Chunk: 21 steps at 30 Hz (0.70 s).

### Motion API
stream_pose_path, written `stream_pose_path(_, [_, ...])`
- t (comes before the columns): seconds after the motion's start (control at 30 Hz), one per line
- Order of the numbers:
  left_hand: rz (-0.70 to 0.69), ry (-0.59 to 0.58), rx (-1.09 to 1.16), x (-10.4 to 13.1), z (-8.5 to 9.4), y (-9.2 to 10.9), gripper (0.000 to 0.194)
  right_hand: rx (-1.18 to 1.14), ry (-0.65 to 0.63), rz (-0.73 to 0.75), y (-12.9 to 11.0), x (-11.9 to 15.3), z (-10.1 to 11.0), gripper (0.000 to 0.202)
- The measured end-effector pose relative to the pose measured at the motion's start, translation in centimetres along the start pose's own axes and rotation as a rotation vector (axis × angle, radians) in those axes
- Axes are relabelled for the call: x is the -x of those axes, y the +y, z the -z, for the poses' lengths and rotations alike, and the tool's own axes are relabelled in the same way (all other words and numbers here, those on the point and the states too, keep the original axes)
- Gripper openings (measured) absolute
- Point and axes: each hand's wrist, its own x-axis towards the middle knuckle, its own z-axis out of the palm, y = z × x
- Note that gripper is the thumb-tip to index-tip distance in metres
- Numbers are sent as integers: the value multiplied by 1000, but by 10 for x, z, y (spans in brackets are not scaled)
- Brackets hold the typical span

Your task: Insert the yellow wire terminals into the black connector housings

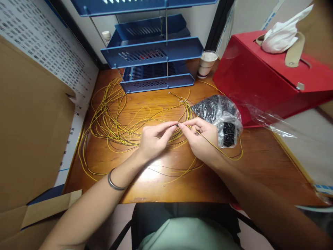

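Observation:
Over the middle of the wooden table, my left hand [156,139] and my right hand [200,137] meet fingertip to fingertip. My left thumb and index finger pinch a small dark piece [177,124], too small to make out clearly. The right fingers close on a yellow wire [208,140] at the same spot; it runs back over the right wrist. Behind and left of the hands lies a loose, tangled bundle of yellow and dark wires [104,118]. Several wire ends gather just beyond the fingertips. A clear plastic bag of black parts [217,107] sits beside my right hand.
Blue stacked trays [153,55] stand at the back of the table [260,166]. To their right are a paper cup [206,64] and a red tissue box [249,69]. A cardboard box [31,114] rises along the left side. Clear plastic film trails at the right.

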Motion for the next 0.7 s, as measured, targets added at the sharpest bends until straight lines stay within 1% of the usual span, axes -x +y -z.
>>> stream_pose_path(0.13, [15,50,1,0,0,0,20,-3,27,-7,0,-3,1,16])
stream_pose_path(0.3, [30,65,5,-1,1,1,25,10,25,-7,-1,-3,3,15])
stream_pose_path(0.4, [46,55,28,-1,3,3,28,1,-26,-2,0,-3,4,13])
stream_pose_path(0.5, [37,24,56,-1,3,3,30,-8,-111,-3,2,-3,4,27])
stream_pose_path(0.53, [33,8,61,-1,4,2,30,-9,-132,0,3,-2,4,29])
stream_pose_path(0.6, [33,-15,71,0,4,2,33,-11,-153,20,4,-1,3,22])
stream_pose_path(0.7, [56,-9,88,0,5,2,37,1,-145,59,3,1,4,16])
